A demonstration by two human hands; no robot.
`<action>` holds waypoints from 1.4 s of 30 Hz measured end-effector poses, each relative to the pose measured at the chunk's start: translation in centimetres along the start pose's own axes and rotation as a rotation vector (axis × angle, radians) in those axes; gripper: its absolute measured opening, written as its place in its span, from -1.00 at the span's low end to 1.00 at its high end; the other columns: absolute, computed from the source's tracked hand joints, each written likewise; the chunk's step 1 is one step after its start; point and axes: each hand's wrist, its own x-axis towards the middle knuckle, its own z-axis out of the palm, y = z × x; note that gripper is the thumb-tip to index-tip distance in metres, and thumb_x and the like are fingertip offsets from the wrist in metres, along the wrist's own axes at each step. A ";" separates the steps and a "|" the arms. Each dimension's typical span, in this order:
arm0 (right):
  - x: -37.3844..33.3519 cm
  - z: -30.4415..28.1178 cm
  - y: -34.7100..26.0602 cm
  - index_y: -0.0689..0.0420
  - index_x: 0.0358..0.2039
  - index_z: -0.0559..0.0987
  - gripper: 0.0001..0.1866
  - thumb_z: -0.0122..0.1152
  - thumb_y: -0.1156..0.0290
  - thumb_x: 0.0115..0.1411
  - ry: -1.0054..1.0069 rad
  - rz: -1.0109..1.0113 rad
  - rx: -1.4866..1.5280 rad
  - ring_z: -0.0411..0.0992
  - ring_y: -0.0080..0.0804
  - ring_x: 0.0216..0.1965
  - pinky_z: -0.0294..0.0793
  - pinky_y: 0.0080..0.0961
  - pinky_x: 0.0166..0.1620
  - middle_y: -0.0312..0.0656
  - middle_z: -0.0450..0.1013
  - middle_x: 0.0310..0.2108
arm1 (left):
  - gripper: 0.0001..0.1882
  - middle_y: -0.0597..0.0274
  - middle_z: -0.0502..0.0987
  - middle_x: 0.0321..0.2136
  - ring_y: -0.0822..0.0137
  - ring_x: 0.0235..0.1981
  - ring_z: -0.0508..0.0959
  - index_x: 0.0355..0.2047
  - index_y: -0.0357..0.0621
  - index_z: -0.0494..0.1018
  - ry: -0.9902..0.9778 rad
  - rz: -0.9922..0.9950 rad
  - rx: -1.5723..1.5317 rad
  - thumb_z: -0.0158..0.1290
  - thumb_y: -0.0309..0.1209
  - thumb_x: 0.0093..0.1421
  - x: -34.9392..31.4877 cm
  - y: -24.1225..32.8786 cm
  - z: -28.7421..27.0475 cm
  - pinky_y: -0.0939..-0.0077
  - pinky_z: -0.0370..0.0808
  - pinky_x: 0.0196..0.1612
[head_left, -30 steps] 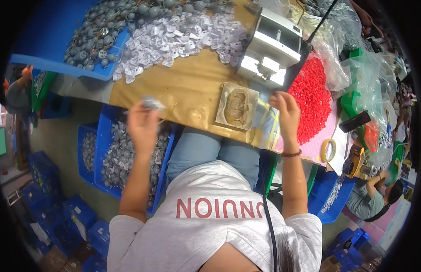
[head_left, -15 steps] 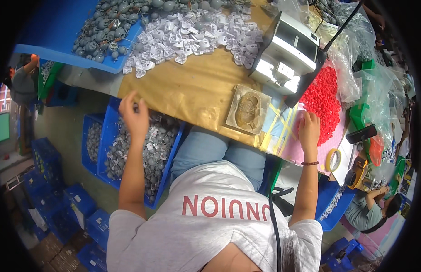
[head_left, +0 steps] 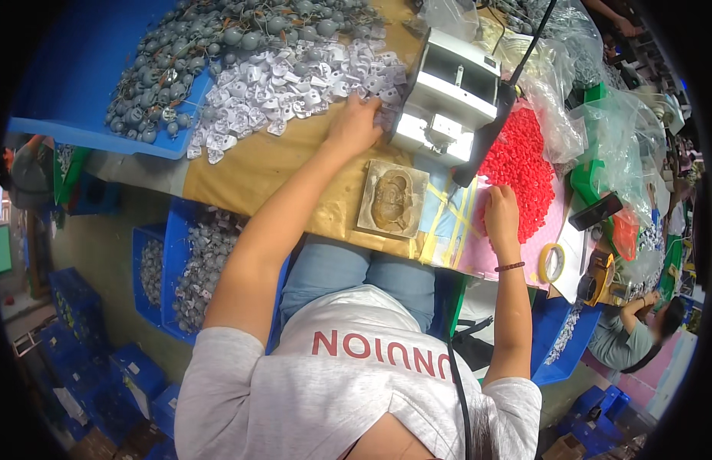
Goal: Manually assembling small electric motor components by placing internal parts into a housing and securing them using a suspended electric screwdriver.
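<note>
My left hand (head_left: 356,125) reaches across the table to the near right edge of a heap of white plastic pieces (head_left: 283,86). Its fingertips are slightly apart among the pieces, and no lifted piece shows in it. At the left edge of a pile of small red plastic parts (head_left: 522,165), my right hand (head_left: 501,215) rests with fingers bent together; whatever they pinch is hidden. Between both hands lies a square block with a rounded hollow (head_left: 392,199). A white and black bench machine (head_left: 446,96) stands just right of my left hand.
A blue tray (head_left: 64,115) with grey round parts (head_left: 168,88) sits at the far left. Below the table edge a blue bin (head_left: 169,264) holds similar parts. Yellow tape (head_left: 551,263) and a phone (head_left: 596,211) lie at right, where a person (head_left: 628,337) sits beyond.
My left hand has moved from above the blue bin, up and right to the white pieces. My right hand stays by the red parts. The whole view has shifted slightly.
</note>
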 end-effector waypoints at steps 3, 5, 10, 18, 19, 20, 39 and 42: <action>0.5 0.1 0.3 0.24 -0.27 0.61 -0.83 0.16 0.57 0.10 -0.009 -0.055 -0.119 0.46 -0.03 -0.26 0.48 -0.22 -0.12 0.02 0.47 -0.30 | -0.68 -0.01 0.49 -0.22 -0.15 -0.10 0.53 -0.08 -0.12 0.46 0.051 0.033 -0.124 0.11 -0.47 0.12 -1.1 -1.0 0.4 0.04 0.50 -0.09; 0.7 0.0 0.3 0.22 -0.26 0.61 -0.84 0.16 0.55 0.13 0.002 -0.063 -0.134 0.45 -0.04 -0.26 0.48 -0.22 -0.14 0.00 0.48 -0.32 | -0.72 -0.01 0.48 -0.22 -0.17 -0.10 0.51 -0.12 -0.12 0.46 0.059 0.122 -0.146 0.09 -0.50 0.11 -2.2 -2.7 0.1 0.02 0.49 -0.09; 1.1 -1.6 -1.2 0.18 -0.21 0.63 -0.85 0.20 0.56 0.21 0.153 -0.058 0.125 0.46 -0.19 -0.30 0.46 -0.33 -0.22 -0.10 0.48 -0.34 | -0.83 0.02 0.50 -0.23 -0.10 -0.17 0.53 -0.22 -0.17 0.49 0.087 0.291 -0.041 0.05 -0.54 0.16 -6.4 -4.3 -1.9 0.12 0.49 -0.14; 1.7 -3.0 -7.4 0.22 -0.25 0.64 -0.89 0.32 0.60 0.18 0.215 -0.014 0.680 0.47 -0.53 -0.42 0.45 -0.59 -0.33 -0.21 0.52 -0.37 | -0.71 -0.03 0.50 -0.19 -0.08 -0.14 0.54 -0.17 -0.17 0.51 -0.058 -0.153 -0.021 0.22 -0.33 0.13 -4.4 0.7 0.0 0.11 0.49 -0.09; 1.7 -3.4 -8.5 0.23 -0.26 0.64 -0.89 0.32 0.61 0.17 0.205 -0.024 0.718 0.48 -0.53 -0.41 0.46 -0.60 -0.32 -0.20 0.53 -0.36 | -0.69 -0.04 0.51 -0.19 -0.08 -0.15 0.54 -0.16 -0.17 0.52 -0.102 -0.205 -0.020 0.23 -0.33 0.11 -4.1 0.7 0.3 0.10 0.49 -0.08; 1.5 -3.4 -8.9 0.24 -0.26 0.63 -0.89 0.32 0.61 0.17 0.194 -0.033 0.724 0.48 -0.53 -0.42 0.46 -0.59 -0.31 -0.20 0.53 -0.36 | -0.69 -0.04 0.51 -0.18 -0.08 -0.15 0.55 -0.16 -0.16 0.52 -0.068 -0.151 -0.062 0.23 -0.34 0.10 -3.9 0.2 0.5 0.12 0.50 -0.09; 0.9 -1.5 -12.3 0.26 -0.32 0.63 -0.87 0.38 0.63 0.09 0.013 -0.136 0.904 0.53 -0.39 -0.36 0.52 -0.52 -0.26 -0.15 0.56 -0.33 | -0.86 0.09 0.49 0.02 0.00 0.13 0.43 -0.34 -0.17 0.53 -0.111 0.639 -0.298 0.23 -0.49 0.06 -10.2 2.0 1.2 0.10 0.40 0.15; 1.3 -1.0 -13.9 0.23 -0.35 0.61 -0.84 0.40 0.64 0.04 0.074 -0.315 0.828 0.52 -0.26 -0.36 0.52 -0.43 -0.26 -0.13 0.55 -0.33 | -0.79 0.15 0.48 -0.13 -0.02 0.03 0.41 -0.33 -0.11 0.52 -0.054 0.282 -0.352 0.29 -0.48 0.01 -11.0 3.6 0.5 0.15 0.40 0.08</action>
